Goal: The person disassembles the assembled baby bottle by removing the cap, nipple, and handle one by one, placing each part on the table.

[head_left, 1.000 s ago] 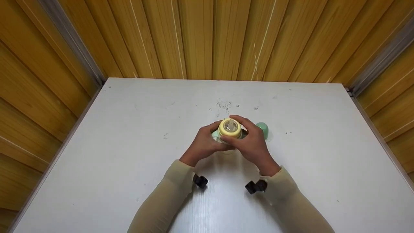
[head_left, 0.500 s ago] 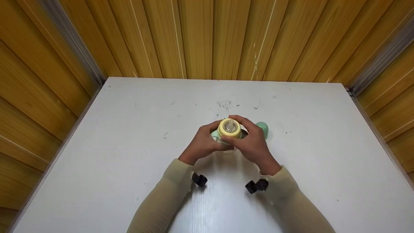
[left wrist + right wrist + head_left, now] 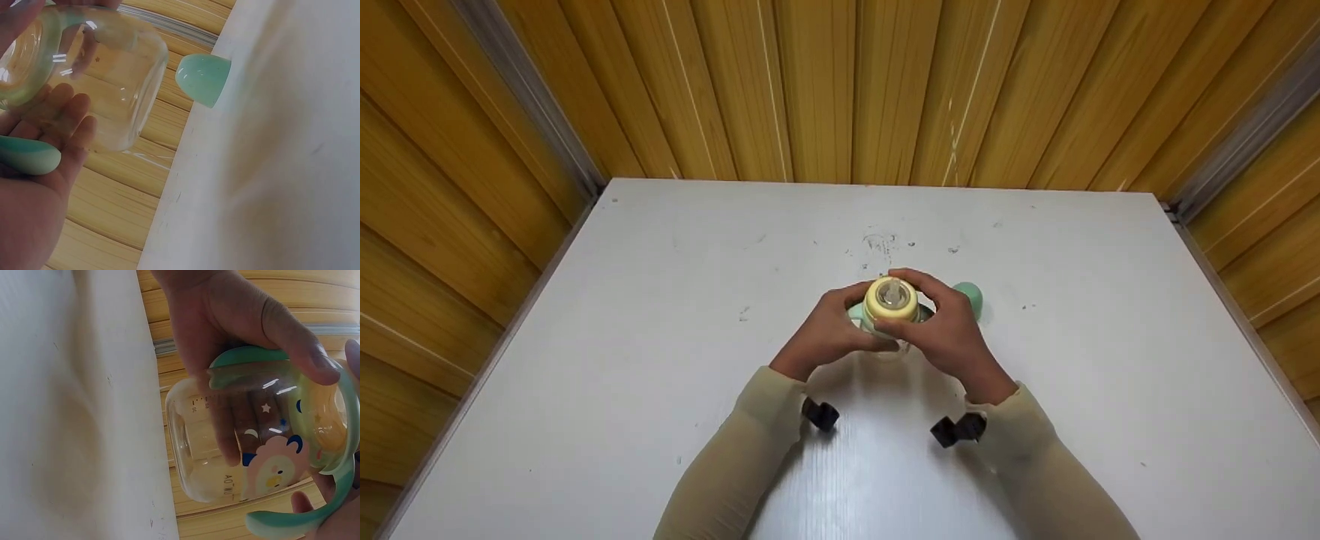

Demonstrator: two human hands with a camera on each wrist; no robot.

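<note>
A clear baby bottle [image 3: 194,433] with a printed cartoon animal stands upright above the table, held between both hands. Round its top sits a yellow collar [image 3: 874,306], with a translucent nipple [image 3: 894,292] inside. My left hand [image 3: 826,326] holds the bottle just below the collar, its fingers behind the clear wall. Thumb and fingers of my right hand [image 3: 945,330] grip the yellow collar from the right. A green handle [image 3: 292,523] juts out on one side, and another handle [image 3: 28,154] lies by the left palm. Beyond the right hand, a green domed cap [image 3: 970,298] rests on the table.
The white table [image 3: 697,300] has small dark scuffs near its middle. Yellow wood-look panels [image 3: 810,90] stand behind it and along both sides. Black wrist cameras [image 3: 820,414] sit at both cuffs.
The bottle's top has shifted very slightly left and toward the body, and the nipple looks more raised. The right-hand fingertips moved slightly with the collar. The cap has stayed put.
</note>
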